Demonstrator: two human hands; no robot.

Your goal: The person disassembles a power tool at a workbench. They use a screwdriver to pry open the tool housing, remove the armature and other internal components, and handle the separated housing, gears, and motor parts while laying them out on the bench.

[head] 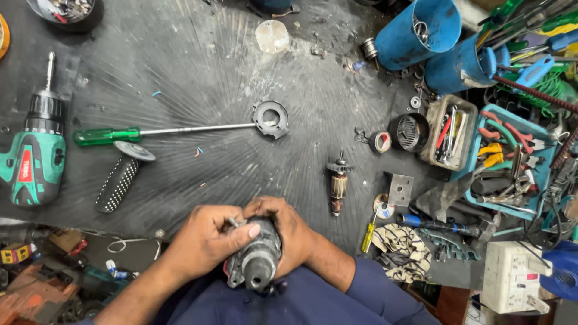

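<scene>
Both hands meet low in our view, at the near edge of the bench, around a dark grey motor housing [256, 256] whose round open end faces up toward us. Our left hand [208, 238] wraps it from the left, fingers curled shut over the top, thumb lying across the upper rim. Our right hand [289, 232] cups it from the right and behind, fingers closed tight against the casing. Whether a small part is pinched between the fingertips at the top we cannot tell.

Just beyond the hands, slightly to the right, an armature [338, 183] with copper windings lies on the black rubber mat [198, 72], apart from the housing. Further out, a green-handled screwdriver [108, 136] lies flat, its long shaft reaching to a round grey bearing plate [271, 118]. Near the screwdriver handle rests a perforated black grip with a disc [123, 174]. A green cordless drill [36, 153] lies at the left edge.

Right side: a black fan guard ring [408, 132], a small roll of tape [382, 141], a square metal plate [400, 189], and a striped rag [400, 244]. Two blue cylinders [421, 33] lie tipped at the upper right, beside a teal tray of pliers [509, 156]. A white power strip [512, 277] sits at lower right.
</scene>
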